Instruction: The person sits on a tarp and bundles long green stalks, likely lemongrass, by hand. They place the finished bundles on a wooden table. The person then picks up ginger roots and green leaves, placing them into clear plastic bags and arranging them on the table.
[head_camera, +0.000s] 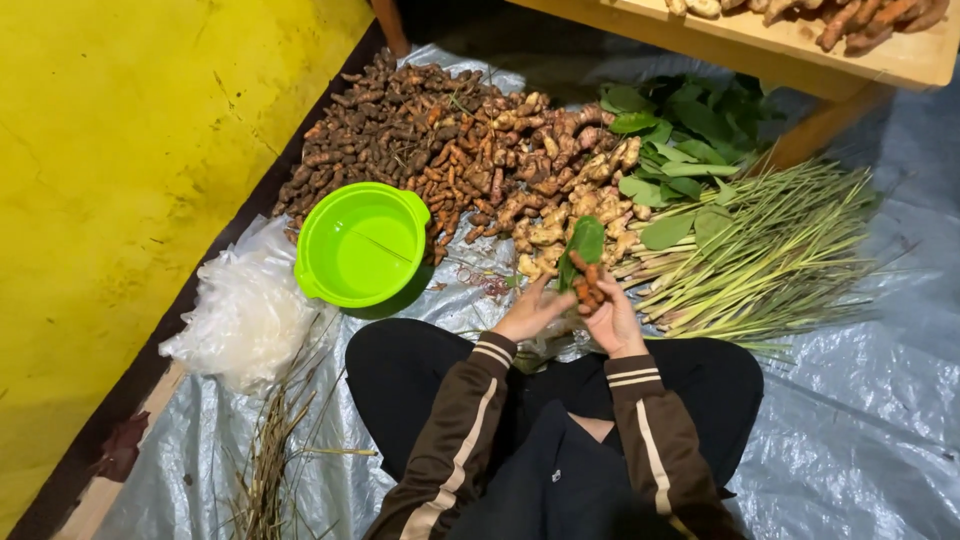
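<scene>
Plastic sheet (860, 420): one green basin (362, 243), two hands (575, 310) holding roots (587, 283), leaf (585, 240).

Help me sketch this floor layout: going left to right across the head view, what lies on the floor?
Yellow floor → heap of clear plastic bags → green basin → pile of roots → green leaves → lemongrass stalks → bare plastic sheet.
</scene>
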